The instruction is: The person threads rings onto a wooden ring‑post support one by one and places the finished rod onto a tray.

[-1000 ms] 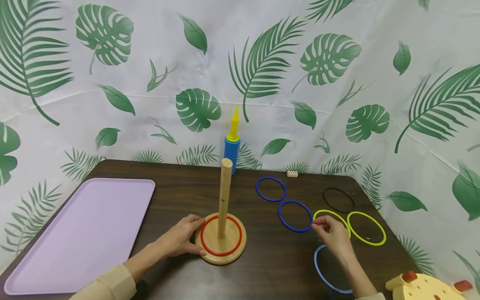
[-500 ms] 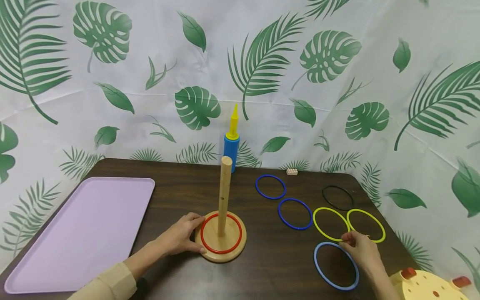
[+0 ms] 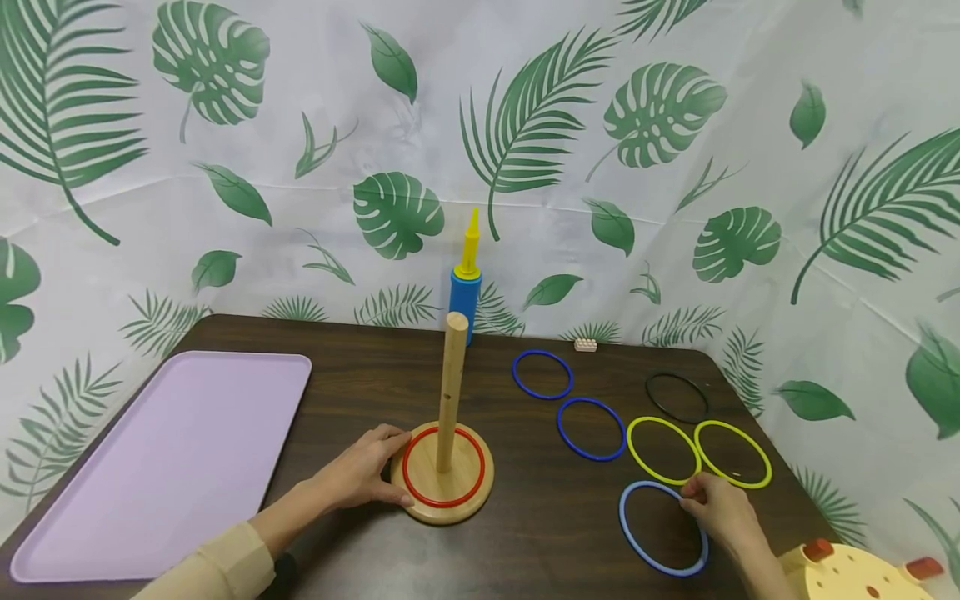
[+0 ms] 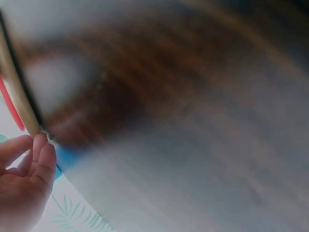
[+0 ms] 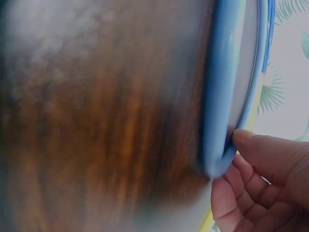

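Observation:
A wooden base (image 3: 452, 517) with an upright peg (image 3: 452, 392) stands mid-table, and a red ring (image 3: 444, 506) lies on it around the peg. My left hand (image 3: 397, 469) cups the base's left rim, thumb behind and fingers in front; the left wrist view shows its fingertips (image 4: 41, 145) on that rim. A light blue ring (image 3: 622, 527) lies at the front right. My right hand (image 3: 686, 498) pinches its right rim. Thumb and fingers (image 5: 241, 145) close on the ring's (image 5: 217, 96) edge in the right wrist view.
Two dark blue rings (image 3: 513, 375) (image 3: 558, 429), two yellow-green rings (image 3: 630, 446) (image 3: 770, 458) and a black ring (image 3: 648, 396) lie flat at right. A lilac tray (image 3: 165, 458) fills the left side. A blue-yellow pump (image 3: 465, 304) and a small beige brick (image 3: 585, 344) stand at the back. A yellow toy (image 3: 847, 575) sits front right.
My right hand drew back from the yellow-green ring to the light blue ring and pinched its rim; that ring shifted slightly left. The left hand stayed on the base.

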Tool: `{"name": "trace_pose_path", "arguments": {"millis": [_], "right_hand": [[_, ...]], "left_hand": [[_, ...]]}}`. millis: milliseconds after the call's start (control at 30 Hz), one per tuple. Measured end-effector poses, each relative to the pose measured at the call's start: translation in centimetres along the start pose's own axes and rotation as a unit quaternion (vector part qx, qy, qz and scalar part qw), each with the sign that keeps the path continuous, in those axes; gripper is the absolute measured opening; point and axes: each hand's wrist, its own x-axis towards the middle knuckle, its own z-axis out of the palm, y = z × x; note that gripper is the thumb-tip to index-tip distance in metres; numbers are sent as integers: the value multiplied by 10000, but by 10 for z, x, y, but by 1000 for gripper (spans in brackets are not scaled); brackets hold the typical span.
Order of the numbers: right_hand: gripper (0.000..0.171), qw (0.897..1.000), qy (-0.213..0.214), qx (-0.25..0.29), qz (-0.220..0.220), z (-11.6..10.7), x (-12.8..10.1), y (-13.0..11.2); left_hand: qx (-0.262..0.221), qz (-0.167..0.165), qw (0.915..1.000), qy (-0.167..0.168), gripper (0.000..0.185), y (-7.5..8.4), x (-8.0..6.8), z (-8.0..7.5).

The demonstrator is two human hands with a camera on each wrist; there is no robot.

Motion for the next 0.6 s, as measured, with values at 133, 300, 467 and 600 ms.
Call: {"name": "trace_pose_path", "arguments": {"millis": [133,300,467,600], "right_hand": [[8,10000,-67,-7,-27,1,1,-3],[7,9999,-97,17,-139,3,2,-8],[8,9995,1,50,-305,5,3,-13],[7,9986,150,117,-491,5,5,-19]], "left_hand": [[-26,0,10000,27,84,1,0,0],[-25,-59,10000,-44,84,0,0,-1],[-43,-75,9999,-110,84,0,0,-1],[2,-19,10000,-30,85,0,-1,-1]]}}
